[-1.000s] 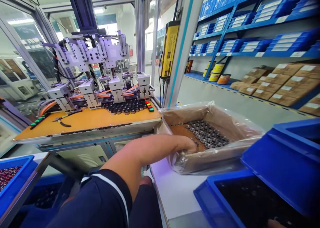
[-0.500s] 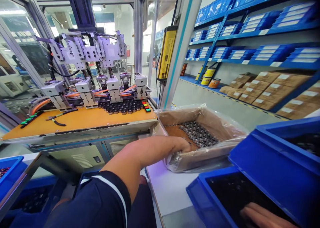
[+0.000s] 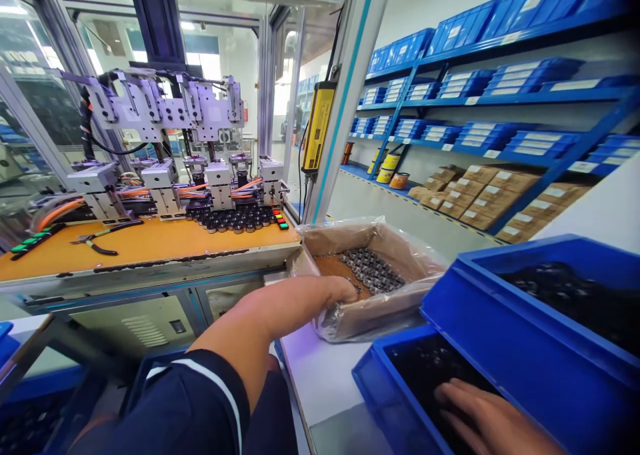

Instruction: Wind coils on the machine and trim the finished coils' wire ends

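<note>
My left hand [image 3: 346,290] reaches into a plastic-lined cardboard box [image 3: 320,322]. Its fingertips are hidden behind the hand and the near box wall, so what they hold does not show. Rows of small metallic parts [image 3: 373,270] lie beside it on a brown layer in the box. At the lower right, my right hand [image 3: 475,408] is over the near blue bin [image 3: 373,375], fingers stretched out and slightly apart at the black parts [image 3: 425,368] inside. Nothing shows gripped in it; its fingertips blur into the dark contents.
A second blue bin [image 3: 450,302] with black parts stands behind the near one. Left of the box, an orange-topped machine bench [image 3: 155,245] carries pliers [image 3: 95,242], black round parts [image 3: 235,218] and clamp fixtures. A yellow device [image 3: 320,128] hangs on the frame post. Blue shelving stands behind.
The view has turned to the right and tipped up a little. My right hand shows more fully, farther into the near bin. My left hand remains in the cardboard box.
</note>
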Motion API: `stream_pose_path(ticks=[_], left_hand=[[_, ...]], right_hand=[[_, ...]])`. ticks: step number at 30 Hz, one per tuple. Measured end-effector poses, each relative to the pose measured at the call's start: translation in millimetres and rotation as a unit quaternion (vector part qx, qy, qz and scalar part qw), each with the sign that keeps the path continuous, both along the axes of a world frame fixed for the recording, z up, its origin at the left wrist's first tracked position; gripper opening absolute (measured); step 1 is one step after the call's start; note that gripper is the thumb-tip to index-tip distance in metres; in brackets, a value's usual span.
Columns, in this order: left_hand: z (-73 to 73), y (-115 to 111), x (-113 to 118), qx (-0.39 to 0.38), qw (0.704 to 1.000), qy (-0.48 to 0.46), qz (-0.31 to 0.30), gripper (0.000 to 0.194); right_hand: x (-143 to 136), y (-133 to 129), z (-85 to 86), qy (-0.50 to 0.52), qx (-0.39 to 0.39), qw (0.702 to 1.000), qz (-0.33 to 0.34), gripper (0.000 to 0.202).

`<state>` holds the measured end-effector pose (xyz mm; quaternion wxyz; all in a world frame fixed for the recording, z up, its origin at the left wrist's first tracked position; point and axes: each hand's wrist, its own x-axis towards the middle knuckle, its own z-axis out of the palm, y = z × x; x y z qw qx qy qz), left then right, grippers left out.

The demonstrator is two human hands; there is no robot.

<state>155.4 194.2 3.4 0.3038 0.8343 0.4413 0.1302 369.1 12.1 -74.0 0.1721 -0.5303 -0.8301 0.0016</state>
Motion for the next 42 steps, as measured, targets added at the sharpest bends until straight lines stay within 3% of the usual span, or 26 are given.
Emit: stream_pose_path(ticks=[4,8,12,15,17,19,22,26,34,42], left_hand=[[31.5,3,-13,-0.024,0.999,-0.038,-0.003,0.031],[46.1,-20,-66,-0.026,0.989,-0.145,-0.010,0.019],[30.5,-81,-134,-0.078,0.958,-0.277,-0.002,0.022],[13.8,-130,-170,-0.178,0.870,-0.459,0.016,0.038],[8.2,-153,-182,-0.206,0.833,-0.513,0.021,0.050],[7.4,-167,-187,-0.204,0.828,-0.521,0.024,0.048],[8.8,-179,-188,-0.203,0.831,-0.517,0.044,0.037],[3.7,-191,-183,-0.278,0.799,-0.530,0.061,0.042],[-6.9,-207,-169,-0.368,0.791,-0.488,0.022,0.044],[-2.8,-208,-166,-0.279,0.831,-0.479,0.045,0.045]], right_hand=[[-23,-1,32.9,0.021,-0.034,0.999,-0.003,0.024],[-37,-1,46.4,0.033,0.000,0.999,-0.024,0.024],[-41,1,44.1,0.058,0.037,0.997,-0.039,0.024],[-51,-2,50.8,0.076,0.076,0.993,-0.045,0.024],[-68,-7,64.8,0.088,0.106,0.989,-0.053,0.021],[-96,-15,84.1,0.109,0.138,0.984,-0.034,0.014],[-147,-32,111.1,0.169,0.173,0.969,0.057,0.007],[-194,-52,121.1,0.246,0.142,0.948,0.142,0.018],[-192,-58,101.7,0.254,0.117,0.944,0.175,0.018],[-190,-59,99.5,0.239,0.135,0.940,0.205,0.028]])
